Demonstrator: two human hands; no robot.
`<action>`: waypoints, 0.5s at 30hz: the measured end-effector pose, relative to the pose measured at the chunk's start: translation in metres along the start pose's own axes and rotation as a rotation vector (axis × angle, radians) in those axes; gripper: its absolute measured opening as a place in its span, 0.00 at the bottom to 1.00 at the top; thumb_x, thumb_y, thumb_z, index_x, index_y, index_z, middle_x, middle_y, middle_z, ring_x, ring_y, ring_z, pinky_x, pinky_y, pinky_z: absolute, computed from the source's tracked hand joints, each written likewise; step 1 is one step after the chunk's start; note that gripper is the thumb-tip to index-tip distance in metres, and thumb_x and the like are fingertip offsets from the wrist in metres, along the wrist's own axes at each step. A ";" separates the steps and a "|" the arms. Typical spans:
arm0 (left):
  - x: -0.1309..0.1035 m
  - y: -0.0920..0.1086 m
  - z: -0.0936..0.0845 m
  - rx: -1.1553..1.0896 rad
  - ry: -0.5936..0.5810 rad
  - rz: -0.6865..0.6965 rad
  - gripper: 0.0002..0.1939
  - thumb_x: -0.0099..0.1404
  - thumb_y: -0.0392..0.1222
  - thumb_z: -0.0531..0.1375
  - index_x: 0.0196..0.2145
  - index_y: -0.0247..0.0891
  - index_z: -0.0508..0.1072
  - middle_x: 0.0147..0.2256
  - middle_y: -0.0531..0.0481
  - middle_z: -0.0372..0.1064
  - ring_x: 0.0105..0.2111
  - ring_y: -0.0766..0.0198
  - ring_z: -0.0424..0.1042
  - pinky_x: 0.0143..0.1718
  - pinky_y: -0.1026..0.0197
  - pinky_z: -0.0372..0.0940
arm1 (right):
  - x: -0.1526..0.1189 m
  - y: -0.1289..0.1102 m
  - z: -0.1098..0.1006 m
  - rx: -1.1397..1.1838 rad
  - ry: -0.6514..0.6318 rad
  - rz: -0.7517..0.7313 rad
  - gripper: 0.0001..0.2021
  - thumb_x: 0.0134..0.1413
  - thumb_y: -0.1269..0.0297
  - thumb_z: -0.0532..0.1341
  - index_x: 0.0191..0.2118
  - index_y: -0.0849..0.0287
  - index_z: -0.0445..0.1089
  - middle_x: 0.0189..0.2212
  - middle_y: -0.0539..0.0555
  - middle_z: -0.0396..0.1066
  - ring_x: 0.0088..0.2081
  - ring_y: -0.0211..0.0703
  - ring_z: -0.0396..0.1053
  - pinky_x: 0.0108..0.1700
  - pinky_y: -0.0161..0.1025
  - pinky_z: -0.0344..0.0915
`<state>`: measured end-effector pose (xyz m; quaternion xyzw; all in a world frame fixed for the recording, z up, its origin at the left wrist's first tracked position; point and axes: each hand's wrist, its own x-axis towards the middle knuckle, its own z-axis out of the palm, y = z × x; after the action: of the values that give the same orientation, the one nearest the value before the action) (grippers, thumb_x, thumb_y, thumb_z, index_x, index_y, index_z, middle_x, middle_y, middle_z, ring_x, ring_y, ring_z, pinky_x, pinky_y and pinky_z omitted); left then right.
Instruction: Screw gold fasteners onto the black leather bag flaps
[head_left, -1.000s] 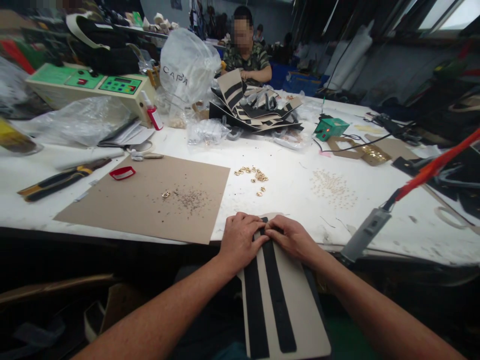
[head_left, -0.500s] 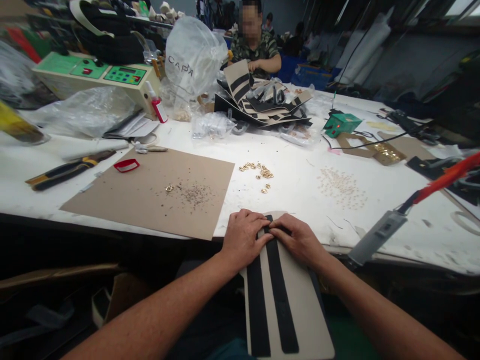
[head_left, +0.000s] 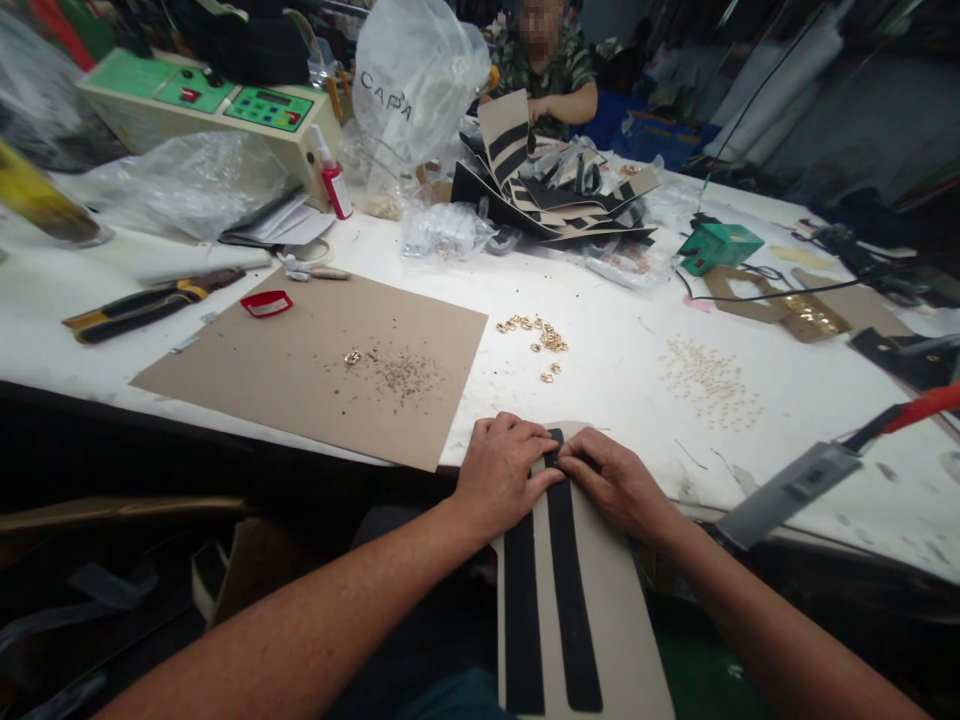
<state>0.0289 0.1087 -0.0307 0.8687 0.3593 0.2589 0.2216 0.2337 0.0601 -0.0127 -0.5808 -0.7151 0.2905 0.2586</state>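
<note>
A beige panel with two black strips (head_left: 618, 610) extends from the table's front edge down toward my lap. My left hand (head_left: 501, 470) bears on its upper part, thumb and fingers closing on the panel at the far end of the longer black strip. Close against it, my right hand (head_left: 616, 478) pinches at that same strip end, thumb and forefinger together. Whatever lies between those fingertips is too small or hidden to make out. Beyond the hands lie small gold-coloured metal fittings (head_left: 553, 340) in a loose cluster on the white table.
A brown board (head_left: 300, 370) carries dark specks and a red-rimmed piece (head_left: 267, 304). Pliers (head_left: 150, 305) lie left. Tiny pale pieces (head_left: 712, 385) are scattered right, near a grey tool with a red cord (head_left: 791, 490). More panels (head_left: 555, 215) are heaped farther back, before a person (head_left: 551, 85).
The view has shifted, so the table's things appear farther right and slightly higher. Both hands keep nearly the same place on the panel, with little finger movement.
</note>
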 end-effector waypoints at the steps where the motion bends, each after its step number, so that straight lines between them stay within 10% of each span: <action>1: 0.000 0.000 0.000 0.000 -0.003 -0.001 0.17 0.67 0.51 0.69 0.50 0.44 0.79 0.53 0.51 0.79 0.53 0.51 0.69 0.52 0.45 0.59 | 0.001 -0.001 0.000 0.006 -0.004 0.006 0.10 0.70 0.61 0.58 0.34 0.53 0.68 0.34 0.49 0.68 0.39 0.45 0.68 0.45 0.42 0.62; 15: 0.001 0.000 0.000 0.014 -0.012 0.000 0.16 0.68 0.50 0.69 0.50 0.45 0.79 0.53 0.52 0.78 0.53 0.51 0.68 0.52 0.45 0.58 | 0.012 -0.012 -0.001 -0.105 0.008 0.290 0.08 0.61 0.58 0.61 0.33 0.53 0.73 0.29 0.48 0.74 0.32 0.45 0.70 0.37 0.41 0.60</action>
<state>0.0299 0.1091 -0.0305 0.8719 0.3599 0.2510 0.2175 0.2241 0.0699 -0.0029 -0.6918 -0.6369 0.2848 0.1862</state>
